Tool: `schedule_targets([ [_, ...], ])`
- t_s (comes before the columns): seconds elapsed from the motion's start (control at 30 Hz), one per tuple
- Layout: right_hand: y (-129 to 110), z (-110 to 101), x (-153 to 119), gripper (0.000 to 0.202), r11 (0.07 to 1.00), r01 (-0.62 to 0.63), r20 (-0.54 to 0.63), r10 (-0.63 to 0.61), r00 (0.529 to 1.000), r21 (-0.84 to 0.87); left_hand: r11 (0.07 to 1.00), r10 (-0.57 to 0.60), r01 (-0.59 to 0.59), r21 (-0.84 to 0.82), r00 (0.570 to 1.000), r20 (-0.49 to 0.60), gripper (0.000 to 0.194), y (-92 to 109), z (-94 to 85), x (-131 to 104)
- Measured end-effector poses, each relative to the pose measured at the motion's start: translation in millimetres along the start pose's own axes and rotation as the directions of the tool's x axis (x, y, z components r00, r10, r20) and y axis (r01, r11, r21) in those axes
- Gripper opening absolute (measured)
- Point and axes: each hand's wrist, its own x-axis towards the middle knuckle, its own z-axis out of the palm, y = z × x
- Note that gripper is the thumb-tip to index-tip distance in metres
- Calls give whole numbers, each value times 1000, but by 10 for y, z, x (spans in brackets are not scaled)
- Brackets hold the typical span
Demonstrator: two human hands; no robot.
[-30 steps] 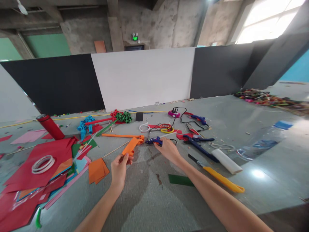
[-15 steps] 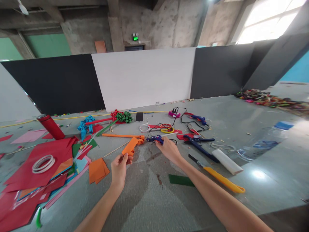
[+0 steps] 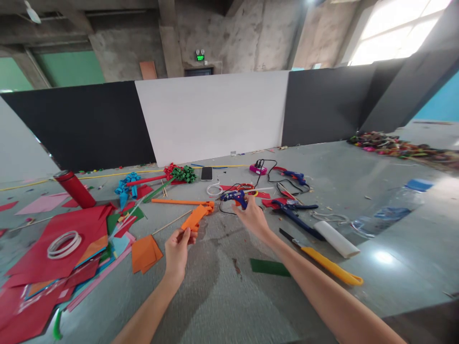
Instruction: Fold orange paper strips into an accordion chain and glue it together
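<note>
My left hand [image 3: 177, 253] is closed, thumb on top, pinching a folded orange paper strip [image 3: 193, 217]. The far end of that strip lies by the curled orange paper [image 3: 208, 206] on an orange paper-wrapped stick [image 3: 175, 202]; whether they are joined I cannot tell. My right hand [image 3: 254, 216] has its fingers around the handle of a blue hot glue gun [image 3: 233, 196], whose nozzle points left. A white glue stick sticks out behind the gun. Left of my left hand lie orange paper squares [image 3: 145, 253].
Red sheets [image 3: 32, 260] with white tape rolls [image 3: 64, 244] and a red flask [image 3: 75, 188] are at left. Blue, red and green paper flowers [image 3: 184, 174] lie behind, near a phone [image 3: 207, 173]. Right are pliers [image 3: 297, 217], a yellow-handled knife [image 3: 333, 266] and a bottle [image 3: 390, 210].
My right hand has raised the glue gun slightly and shifted it away from the orange paper. My left hand with the orange strip has hardly moved.
</note>
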Motion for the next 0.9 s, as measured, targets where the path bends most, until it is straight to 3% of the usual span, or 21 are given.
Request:
schedule_targets([
  [0.3, -114, -81, -46, 47, 962, 64, -89, -42, 995, 266, 1000, 23, -23, 13, 1000, 21, 34, -40, -22, 24],
  [0.73, -191, -97, -139, 41, 939, 184, -139, -149, 979, 290, 999, -17, 17, 28, 1000, 17, 36, 56, 17, -17],
  [0.9, -218, -65, -198, 36, 922, 284, -142, -254, 957, 264, 997, -63, 60, 49, 997, 51, 35, -4, 14, 10],
])
